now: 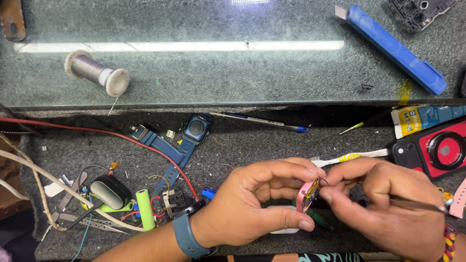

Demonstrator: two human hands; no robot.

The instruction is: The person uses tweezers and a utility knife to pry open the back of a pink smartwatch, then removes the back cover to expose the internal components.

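My left hand grips a small pink watch case on edge between thumb and fingers; a yellow part shows inside it. My right hand meets it from the right, fingertips touching the case's top edge, and holds a thin metal tool that points right. A small dark wire loop sticks out where the fingers meet. My left wrist wears a blue-strapped watch. A white object lies partly hidden under my left hand.
A blue-strapped smartwatch lies on the grey mat, with a pen, white toothbrush, red phone, green battery, tweezers and red wire around. On the glass shelf sit a solder spool and blue knife.
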